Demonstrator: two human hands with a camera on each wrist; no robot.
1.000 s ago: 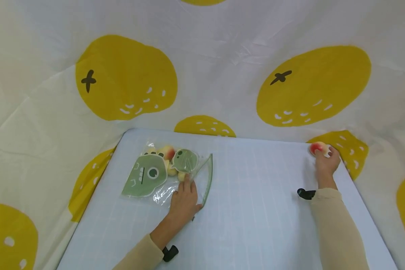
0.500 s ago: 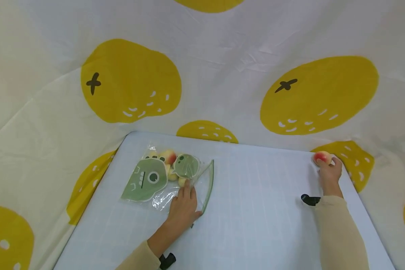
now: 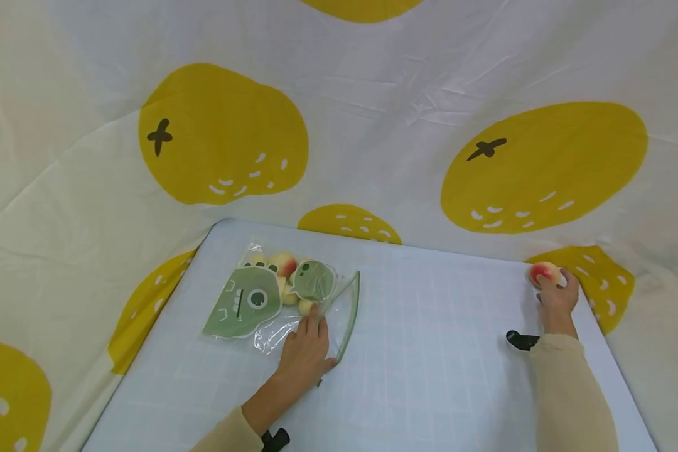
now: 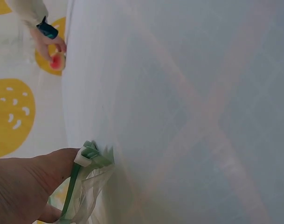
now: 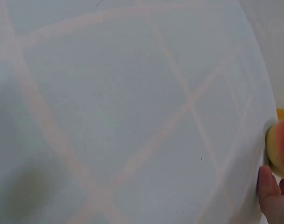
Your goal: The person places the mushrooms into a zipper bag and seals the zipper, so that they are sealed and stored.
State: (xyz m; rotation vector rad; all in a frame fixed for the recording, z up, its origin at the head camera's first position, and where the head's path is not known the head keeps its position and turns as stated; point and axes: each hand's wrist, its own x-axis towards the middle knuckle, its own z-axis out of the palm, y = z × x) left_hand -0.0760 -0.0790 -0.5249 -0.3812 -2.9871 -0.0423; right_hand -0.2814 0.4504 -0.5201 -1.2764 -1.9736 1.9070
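A clear zip bag (image 3: pixel 271 326) with a green cartoon monster print and a green zip edge lies on the left of the table. Through it show a red-and-yellow peach (image 3: pixel 285 263) and several pale yellow pieces. My left hand (image 3: pixel 303 351) rests on the bag with fingers straight, thumb spread toward the zip edge (image 4: pixel 72 186). At the table's far right corner sits another red-and-yellow peach (image 3: pixel 544 274). My right hand (image 3: pixel 561 298) is right beside its near side, fingertips close to the fruit and loosely spread, as the right wrist view also shows of the peach (image 5: pixel 280 144).
A pale blue checked cloth covers the table (image 3: pixel 429 351). Behind and around it hangs a white curtain (image 3: pixel 361 150) printed with large yellow fruit. Black straps with small devices sit on both wrists, the right device (image 3: pixel 521 341) low above the cloth.
My right fingers have slipped from the far peach toward its near side, loosening from it. The left hand stays on the bag. The head view has shifted slightly.
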